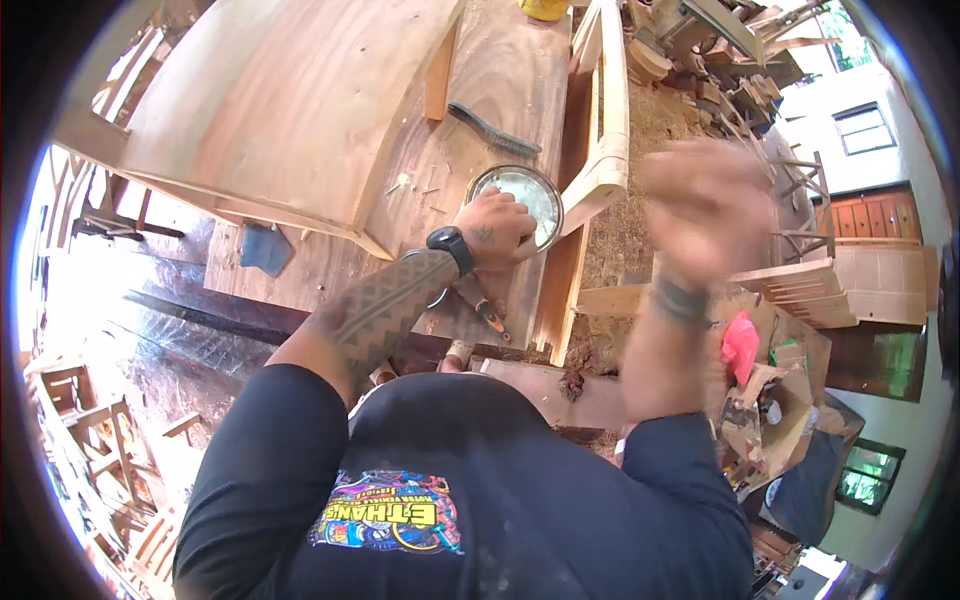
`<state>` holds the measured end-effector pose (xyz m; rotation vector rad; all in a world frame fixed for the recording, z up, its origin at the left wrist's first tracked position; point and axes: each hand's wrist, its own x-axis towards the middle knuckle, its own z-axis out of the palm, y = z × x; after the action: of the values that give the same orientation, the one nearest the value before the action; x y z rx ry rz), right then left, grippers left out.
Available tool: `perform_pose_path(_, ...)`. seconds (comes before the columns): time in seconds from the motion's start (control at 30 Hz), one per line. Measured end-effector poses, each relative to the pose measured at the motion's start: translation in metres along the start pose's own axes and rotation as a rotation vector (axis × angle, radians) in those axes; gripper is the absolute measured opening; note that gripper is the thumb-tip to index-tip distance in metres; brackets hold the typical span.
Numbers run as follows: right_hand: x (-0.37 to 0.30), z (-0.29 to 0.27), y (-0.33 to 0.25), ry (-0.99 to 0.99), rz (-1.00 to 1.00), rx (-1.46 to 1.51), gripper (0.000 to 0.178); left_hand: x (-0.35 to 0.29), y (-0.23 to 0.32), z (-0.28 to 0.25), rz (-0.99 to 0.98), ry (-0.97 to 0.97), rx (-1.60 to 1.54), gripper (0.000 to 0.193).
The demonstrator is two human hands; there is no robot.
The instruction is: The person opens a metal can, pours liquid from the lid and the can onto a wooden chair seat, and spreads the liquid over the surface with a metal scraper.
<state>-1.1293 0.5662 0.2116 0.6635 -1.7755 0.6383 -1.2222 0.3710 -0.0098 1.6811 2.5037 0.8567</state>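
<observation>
Container (535,187), round, mouth upward, left hand (499,229) at its rim

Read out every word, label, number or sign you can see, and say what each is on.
Black fabric shirt: yellow lettering in a multicoloured rectangular print; I won't copy it.
Round black wristwatch: nothing readable.
Open brown cardboard box: any markings too small.

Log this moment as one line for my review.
left hand: at round container | right hand: raised, motion-blurred | nearby: dark brush on wooden surface
</observation>
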Motion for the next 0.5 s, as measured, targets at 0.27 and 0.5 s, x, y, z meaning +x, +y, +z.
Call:
perform_pose_path(0.27,0.162,-0.118,-0.220,-0.389,-0.304,0.804,0.039,0.010,0.018,0.010,0.198,0.117,-0.010,0.036)
perform_pose_path(0.5,0.171,-0.151,-0.295,-0.356,-0.215,0.297,0.022,-0.133,0.031,-0.018,0.303,-0.164,-0.195,0.018)
